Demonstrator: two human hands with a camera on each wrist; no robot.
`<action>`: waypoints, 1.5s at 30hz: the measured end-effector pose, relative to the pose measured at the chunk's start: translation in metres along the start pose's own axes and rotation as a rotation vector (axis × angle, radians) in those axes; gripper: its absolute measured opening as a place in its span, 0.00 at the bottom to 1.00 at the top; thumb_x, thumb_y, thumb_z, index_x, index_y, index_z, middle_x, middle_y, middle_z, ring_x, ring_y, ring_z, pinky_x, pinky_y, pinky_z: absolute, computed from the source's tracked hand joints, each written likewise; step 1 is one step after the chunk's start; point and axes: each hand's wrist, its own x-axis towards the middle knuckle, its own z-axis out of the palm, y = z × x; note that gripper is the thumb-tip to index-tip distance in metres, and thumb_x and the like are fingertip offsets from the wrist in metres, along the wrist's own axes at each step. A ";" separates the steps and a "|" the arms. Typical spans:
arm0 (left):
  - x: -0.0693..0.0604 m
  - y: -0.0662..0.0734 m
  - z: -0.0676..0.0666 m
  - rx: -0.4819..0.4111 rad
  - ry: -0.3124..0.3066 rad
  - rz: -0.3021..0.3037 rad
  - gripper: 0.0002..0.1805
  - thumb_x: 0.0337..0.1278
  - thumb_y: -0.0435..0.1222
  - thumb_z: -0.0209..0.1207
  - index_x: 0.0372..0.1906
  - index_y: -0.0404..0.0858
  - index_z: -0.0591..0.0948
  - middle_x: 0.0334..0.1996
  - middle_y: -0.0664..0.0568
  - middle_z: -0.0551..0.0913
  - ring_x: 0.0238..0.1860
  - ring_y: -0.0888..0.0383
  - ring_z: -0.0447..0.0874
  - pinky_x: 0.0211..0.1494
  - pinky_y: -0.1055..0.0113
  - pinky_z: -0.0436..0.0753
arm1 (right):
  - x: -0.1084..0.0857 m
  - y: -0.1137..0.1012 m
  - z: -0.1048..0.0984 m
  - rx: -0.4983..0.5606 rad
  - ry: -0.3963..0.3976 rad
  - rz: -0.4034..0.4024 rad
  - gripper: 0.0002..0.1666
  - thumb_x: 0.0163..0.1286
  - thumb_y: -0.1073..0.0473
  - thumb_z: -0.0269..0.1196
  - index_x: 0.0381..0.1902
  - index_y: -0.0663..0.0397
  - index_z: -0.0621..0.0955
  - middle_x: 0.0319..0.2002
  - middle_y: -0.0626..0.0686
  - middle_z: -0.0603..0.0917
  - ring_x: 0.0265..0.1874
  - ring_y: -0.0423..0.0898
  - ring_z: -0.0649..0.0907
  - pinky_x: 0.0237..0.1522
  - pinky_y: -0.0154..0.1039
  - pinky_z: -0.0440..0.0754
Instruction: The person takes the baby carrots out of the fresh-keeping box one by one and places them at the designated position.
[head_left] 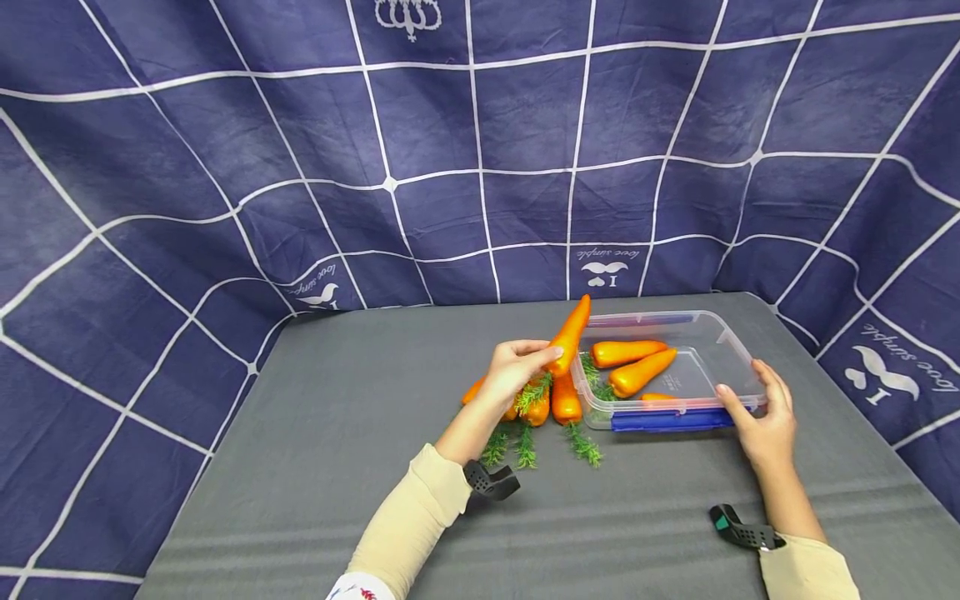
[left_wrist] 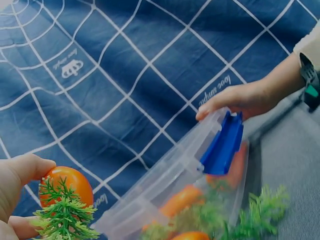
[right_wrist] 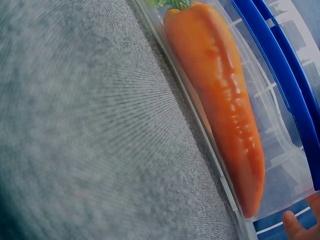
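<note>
Left hand (head_left: 513, 367) pinches a carrot (head_left: 572, 333) beside the box (head_left: 708, 362)

A blue cloth (head_left: 450, 117) with white lines hangs behind the box, and a grey table (head_left: 322, 417) spreads beneath it. The box is clear and uncovered, with a blue latch (head_left: 671, 419) along its front. Cream sleeves (head_left: 412, 508) reach in from in front of the box. The right hand (head_left: 768, 421) grips the box's right front corner, thumb at the front wall, fingers spread away from it along the right side. The left hand is at the box's left side, thumb and fingers closing on the carrot, whose tip points up; its greens (head_left: 534, 392) hang below. Other carrots (head_left: 566, 402) lie on the table just left of the box, partly behind the left hand. Three more (head_left: 641, 372) show inside the box, one mostly hidden by the front wall.
</note>
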 end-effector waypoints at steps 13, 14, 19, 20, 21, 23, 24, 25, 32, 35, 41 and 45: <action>-0.010 -0.005 -0.043 0.072 0.060 -0.003 0.18 0.52 0.35 0.69 0.46 0.26 0.84 0.28 0.50 0.86 0.24 0.62 0.80 0.31 0.72 0.79 | 0.001 0.002 -0.001 -0.006 0.003 0.004 0.38 0.59 0.62 0.69 0.68 0.54 0.72 0.67 0.54 0.70 0.59 0.30 0.67 0.52 0.24 0.61; -0.011 -0.006 -0.047 0.089 0.072 -0.006 0.19 0.52 0.35 0.69 0.46 0.27 0.84 0.28 0.51 0.86 0.24 0.62 0.80 0.31 0.72 0.78 | 0.001 0.002 -0.001 -0.005 0.003 0.004 0.38 0.59 0.62 0.69 0.68 0.55 0.72 0.67 0.54 0.70 0.59 0.30 0.67 0.52 0.24 0.61; -0.017 -0.011 -0.065 0.145 0.120 -0.021 0.19 0.51 0.36 0.70 0.46 0.28 0.85 0.29 0.50 0.86 0.24 0.62 0.79 0.28 0.72 0.76 | 0.002 0.002 0.000 0.005 0.015 -0.018 0.37 0.58 0.63 0.69 0.67 0.56 0.73 0.66 0.53 0.71 0.57 0.29 0.67 0.49 0.25 0.61; -0.018 -0.011 -0.068 0.150 0.124 -0.022 0.19 0.51 0.36 0.70 0.46 0.28 0.85 0.29 0.50 0.86 0.24 0.62 0.79 0.28 0.72 0.76 | 0.002 0.002 0.000 0.007 0.019 -0.023 0.37 0.58 0.63 0.69 0.67 0.57 0.73 0.66 0.52 0.72 0.57 0.29 0.67 0.49 0.25 0.61; -0.020 -0.012 -0.070 0.151 0.127 -0.025 0.19 0.51 0.36 0.70 0.46 0.28 0.85 0.30 0.50 0.86 0.24 0.62 0.79 0.28 0.72 0.76 | 0.002 0.002 0.000 0.008 0.024 -0.027 0.37 0.58 0.63 0.69 0.67 0.57 0.73 0.65 0.51 0.72 0.56 0.29 0.67 0.48 0.25 0.61; -0.022 -0.014 -0.074 0.157 0.128 -0.025 0.19 0.51 0.37 0.70 0.46 0.28 0.85 0.31 0.49 0.86 0.24 0.62 0.79 0.28 0.72 0.76 | 0.002 0.003 0.000 0.006 0.029 -0.029 0.36 0.58 0.63 0.69 0.66 0.57 0.73 0.65 0.47 0.72 0.56 0.29 0.67 0.47 0.24 0.60; -0.023 -0.014 -0.076 0.158 0.130 -0.026 0.20 0.51 0.37 0.70 0.46 0.28 0.85 0.31 0.49 0.86 0.24 0.62 0.80 0.28 0.72 0.76 | 0.002 0.003 0.000 0.001 0.030 -0.026 0.36 0.59 0.63 0.69 0.66 0.57 0.73 0.65 0.46 0.72 0.56 0.28 0.67 0.47 0.24 0.61; -0.024 -0.014 -0.078 0.156 0.134 -0.034 0.19 0.51 0.37 0.70 0.46 0.28 0.85 0.31 0.49 0.86 0.25 0.62 0.80 0.28 0.72 0.76 | 0.002 0.003 0.000 -0.003 0.029 -0.023 0.36 0.59 0.62 0.69 0.66 0.56 0.73 0.65 0.45 0.72 0.56 0.28 0.67 0.47 0.24 0.61; -0.029 -0.018 -0.096 0.156 0.155 -0.024 0.19 0.52 0.33 0.68 0.47 0.25 0.83 0.35 0.45 0.86 0.28 0.62 0.82 0.34 0.71 0.80 | 0.001 0.003 0.002 0.000 0.022 -0.023 0.36 0.59 0.62 0.69 0.67 0.56 0.73 0.66 0.49 0.72 0.56 0.29 0.67 0.47 0.24 0.60; -0.032 -0.018 -0.105 0.158 0.178 -0.022 0.19 0.52 0.32 0.68 0.47 0.24 0.83 0.37 0.43 0.86 0.31 0.61 0.83 0.37 0.71 0.81 | 0.001 0.002 0.002 0.005 0.022 -0.025 0.36 0.59 0.63 0.69 0.67 0.56 0.73 0.66 0.50 0.72 0.56 0.28 0.67 0.47 0.24 0.60; -0.035 -0.022 -0.124 0.197 0.208 -0.042 0.21 0.53 0.33 0.68 0.49 0.23 0.82 0.38 0.44 0.86 0.32 0.61 0.83 0.38 0.71 0.80 | 0.001 0.001 0.002 0.006 0.021 -0.020 0.36 0.59 0.63 0.69 0.67 0.56 0.73 0.66 0.49 0.72 0.56 0.29 0.67 0.47 0.24 0.60; -0.036 -0.027 -0.134 0.215 0.222 -0.046 0.21 0.52 0.32 0.68 0.49 0.22 0.81 0.38 0.42 0.86 0.31 0.61 0.83 0.38 0.71 0.80 | 0.001 0.001 0.001 -0.008 0.019 -0.018 0.37 0.59 0.63 0.69 0.67 0.55 0.73 0.66 0.52 0.72 0.56 0.29 0.66 0.47 0.24 0.60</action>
